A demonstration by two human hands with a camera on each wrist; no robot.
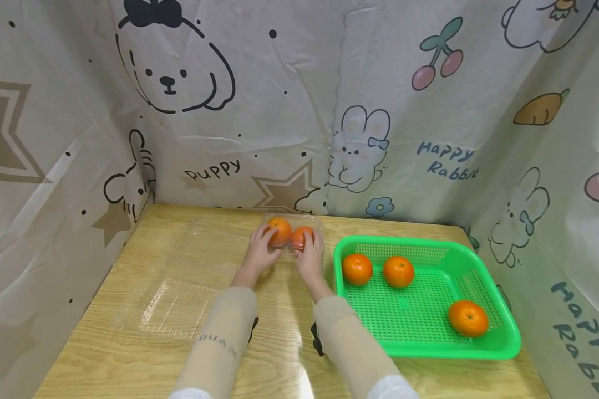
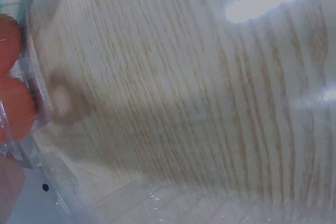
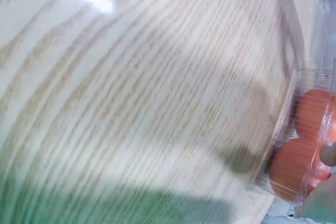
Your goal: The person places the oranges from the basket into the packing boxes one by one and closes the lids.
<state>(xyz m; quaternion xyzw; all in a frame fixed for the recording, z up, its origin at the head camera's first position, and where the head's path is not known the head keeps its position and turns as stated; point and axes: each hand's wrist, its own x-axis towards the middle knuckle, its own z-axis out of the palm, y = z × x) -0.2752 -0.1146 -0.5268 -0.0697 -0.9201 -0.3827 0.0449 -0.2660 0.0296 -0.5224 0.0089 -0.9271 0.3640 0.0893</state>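
A small clear plastic box [image 1: 317,223] sits near the back edge of the table, with two oranges inside. My left hand [image 1: 260,254] curls its fingers round the left orange [image 1: 281,228]. The right orange [image 1: 298,237] is under my right hand [image 1: 310,260], whose fingers bend over it and hold it. Through the box wall, both oranges show side by side in the right wrist view, the nearer orange [image 3: 290,170] beside my thumb. At the left wrist view's edge, the box holds an orange [image 2: 17,109]; only a bit of the left hand shows there.
On the right stands a green basket [image 1: 504,341] with three oranges, two along its back left and one orange [image 1: 468,318] at the front right. An open clear plastic container [image 1: 179,310] lies on the left. A printed cloth [image 1: 289,111] walls in the wooden table [image 1: 279,343].
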